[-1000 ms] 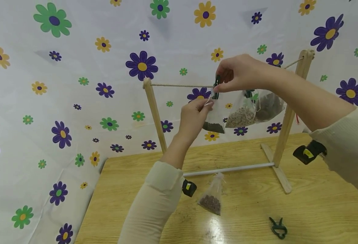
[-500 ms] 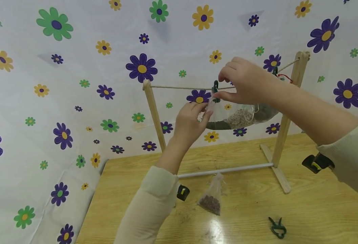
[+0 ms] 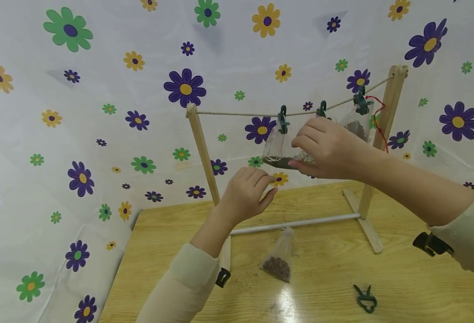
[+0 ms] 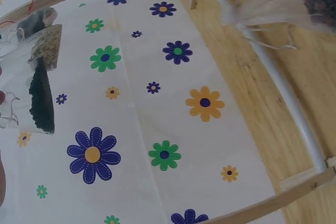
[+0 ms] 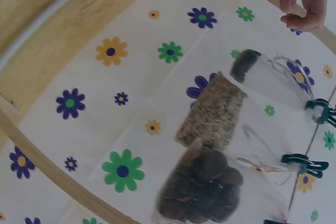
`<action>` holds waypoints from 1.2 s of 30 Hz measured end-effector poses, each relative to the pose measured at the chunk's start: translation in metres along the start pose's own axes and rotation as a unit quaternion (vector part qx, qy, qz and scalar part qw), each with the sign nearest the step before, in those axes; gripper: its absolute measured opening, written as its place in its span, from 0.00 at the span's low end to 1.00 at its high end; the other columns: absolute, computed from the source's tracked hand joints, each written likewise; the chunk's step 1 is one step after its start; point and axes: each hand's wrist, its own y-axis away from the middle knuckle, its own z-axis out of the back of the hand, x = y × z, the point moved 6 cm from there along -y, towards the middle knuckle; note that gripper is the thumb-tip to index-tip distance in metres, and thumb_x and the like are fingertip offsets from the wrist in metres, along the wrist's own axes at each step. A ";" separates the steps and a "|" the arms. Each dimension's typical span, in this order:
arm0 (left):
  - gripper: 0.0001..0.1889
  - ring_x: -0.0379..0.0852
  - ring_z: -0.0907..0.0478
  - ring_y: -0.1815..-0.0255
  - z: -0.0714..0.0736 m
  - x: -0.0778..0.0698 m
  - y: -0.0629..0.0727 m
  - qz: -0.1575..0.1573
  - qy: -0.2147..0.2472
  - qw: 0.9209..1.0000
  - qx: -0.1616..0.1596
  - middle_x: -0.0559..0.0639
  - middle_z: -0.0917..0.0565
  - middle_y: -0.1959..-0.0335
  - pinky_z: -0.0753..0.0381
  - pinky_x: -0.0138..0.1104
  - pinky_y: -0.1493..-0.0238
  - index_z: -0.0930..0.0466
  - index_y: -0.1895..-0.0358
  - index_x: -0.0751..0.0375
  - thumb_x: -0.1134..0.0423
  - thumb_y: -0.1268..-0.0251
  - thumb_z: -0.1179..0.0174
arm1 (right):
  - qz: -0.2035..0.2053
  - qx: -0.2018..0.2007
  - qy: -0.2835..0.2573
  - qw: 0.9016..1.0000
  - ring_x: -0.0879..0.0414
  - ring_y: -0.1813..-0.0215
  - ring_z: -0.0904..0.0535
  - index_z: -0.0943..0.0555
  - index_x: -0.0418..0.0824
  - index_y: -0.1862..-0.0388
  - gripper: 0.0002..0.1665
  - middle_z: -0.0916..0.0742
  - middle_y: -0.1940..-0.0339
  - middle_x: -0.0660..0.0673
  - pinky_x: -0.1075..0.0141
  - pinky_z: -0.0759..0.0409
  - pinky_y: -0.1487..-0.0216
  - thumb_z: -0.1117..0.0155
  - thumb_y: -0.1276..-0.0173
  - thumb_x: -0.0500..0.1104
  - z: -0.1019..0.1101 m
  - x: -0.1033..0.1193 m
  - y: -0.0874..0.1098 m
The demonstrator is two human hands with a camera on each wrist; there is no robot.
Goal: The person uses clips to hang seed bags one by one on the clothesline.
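My left hand (image 3: 249,193) hovers below and left of the hanging bags, its fingers loosely bent and holding nothing. My right hand (image 3: 329,150) is in front of the bags with loosely curled fingers and nothing gripped, covering much of the middle one. Fixed to the rope by a dark green plastic clip (image 3: 282,120), a sheer drawstring bag (image 3: 274,142) hangs with dark green bits in its bottom. In the right wrist view, beside it are a bag of beige grains (image 5: 212,111) and a bag of dark round lumps (image 5: 202,187), with another green clip (image 5: 304,164) on the rope.
A wooden frame post (image 3: 202,154) stands at each end of the rope (image 3: 237,114). On the wooden table (image 3: 321,269) lie a sheer bag of brownish bits (image 3: 278,264) and a loose green clip (image 3: 366,298). A white rod (image 3: 301,223) joins the frame low down.
Both hands have let go of the left bag and its clip, which now hang from the rope. The left hand has moved down; the right hand has dropped lower.
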 end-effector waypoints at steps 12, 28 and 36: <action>0.17 0.42 0.21 0.69 -0.017 -0.031 0.060 -0.025 0.002 0.999 0.037 0.47 0.18 0.72 0.21 0.33 0.64 0.19 0.67 0.58 0.56 0.30 0.55 | -0.008 0.015 -0.017 1.000 0.51 0.71 0.24 0.21 0.33 0.70 0.27 0.18 0.75 0.43 0.59 0.23 0.68 0.53 0.26 0.54 -0.012 0.034 0.060; 0.15 0.40 0.23 0.67 -0.043 -0.072 0.106 -0.044 0.057 0.994 0.085 0.45 0.19 0.70 0.22 0.31 0.58 0.19 0.64 0.59 0.55 0.30 0.53 | -0.060 0.087 -0.052 0.993 0.57 0.72 0.26 0.22 0.39 0.72 0.24 0.21 0.75 0.49 0.65 0.24 0.68 0.55 0.26 0.55 -0.039 0.097 0.139; 0.15 0.40 0.21 0.62 -0.059 -0.084 0.126 -0.024 0.045 0.992 0.117 0.45 0.18 0.66 0.22 0.30 0.54 0.19 0.62 0.58 0.53 0.29 0.53 | -0.082 0.085 -0.045 0.992 0.57 0.73 0.27 0.23 0.41 0.74 0.27 0.22 0.76 0.50 0.66 0.25 0.72 0.58 0.25 0.56 -0.047 0.117 0.173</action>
